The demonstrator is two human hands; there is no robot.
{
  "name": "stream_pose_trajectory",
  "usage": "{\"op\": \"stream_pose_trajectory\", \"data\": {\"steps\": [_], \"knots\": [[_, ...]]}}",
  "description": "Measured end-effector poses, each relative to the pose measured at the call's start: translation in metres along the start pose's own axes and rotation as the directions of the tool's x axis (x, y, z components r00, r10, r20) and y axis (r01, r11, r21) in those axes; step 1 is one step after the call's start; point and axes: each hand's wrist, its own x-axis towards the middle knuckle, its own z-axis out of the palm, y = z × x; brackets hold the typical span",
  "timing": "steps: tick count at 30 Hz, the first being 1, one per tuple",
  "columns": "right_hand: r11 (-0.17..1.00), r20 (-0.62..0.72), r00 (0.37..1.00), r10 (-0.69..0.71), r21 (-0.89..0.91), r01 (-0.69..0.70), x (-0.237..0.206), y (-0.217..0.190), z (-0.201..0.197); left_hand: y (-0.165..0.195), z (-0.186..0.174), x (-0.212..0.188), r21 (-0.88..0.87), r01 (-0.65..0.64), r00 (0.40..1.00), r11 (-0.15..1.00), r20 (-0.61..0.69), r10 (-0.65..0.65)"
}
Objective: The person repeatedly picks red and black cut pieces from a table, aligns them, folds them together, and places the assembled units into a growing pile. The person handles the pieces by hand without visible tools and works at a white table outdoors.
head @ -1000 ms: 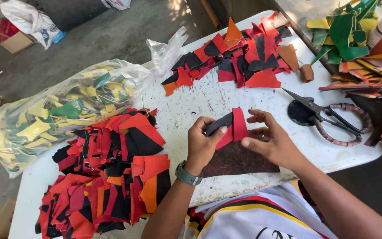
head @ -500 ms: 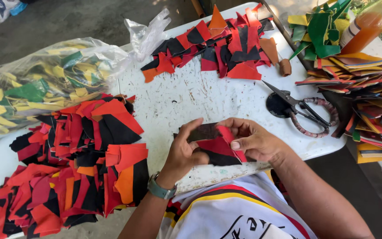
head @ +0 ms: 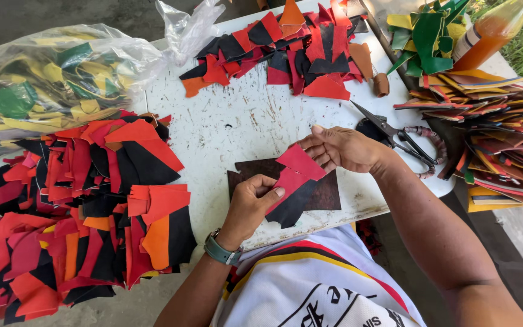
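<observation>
Red leather pieces: keep your left hand pinching the lower one, right hand pinching the upper; align edges squarely above the counter.

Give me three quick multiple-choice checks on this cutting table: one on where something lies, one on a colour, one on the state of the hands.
1. Where do the scissors lie?
A. just beyond the right hand
B. inside the plastic bag
C. on the left-side pile

2. What colour is the flat mat under the hands?
A. yellow
B. dark brown
C. green

3. How is the red piece held?
A. lying loose, untouched
B. by the left hand alone
C. by the right hand, while the left grips a red-and-black piece

Answers:
1 A: they rest on the white table past the right hand.
2 B: a dark brown sheet shows beneath the pieces.
3 C: right fingers hold the red piece; the left hand grips the red-and-black piece.
</observation>
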Motion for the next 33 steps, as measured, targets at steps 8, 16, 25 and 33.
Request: {"op": "stream_pose_trajectory", "data": {"steps": [8,16,25,33], "knots": [[0.998,0.073,0.996,0.056,0.025,-0.058,0.006,-0.014,0.035,0.001,-0.016,-0.021,-0.576,0.294,0.955,0.763,0.207,-0.212],[0.961,-0.226,0.973,-0.037,-0.274,-0.027,-0.001,0.018,0.047,0.028,-0.071,-0.005,0.426,-0.062,0.994,0.902,0.107,0.018],[0.929,-0.300,0.950,-0.084,-0.368,-0.034,0.015,0.019,0.042,0.045,-0.079,0.016,0.489,0.076,0.970,0.869,0.166,-0.178],[0.828,-0.384,0.905,-0.182,-0.557,-0.070,0.009,0.040,0.068,0.020,-0.083,0.018,0.574,-0.115,0.993,0.811,0.043,0.111]]}}
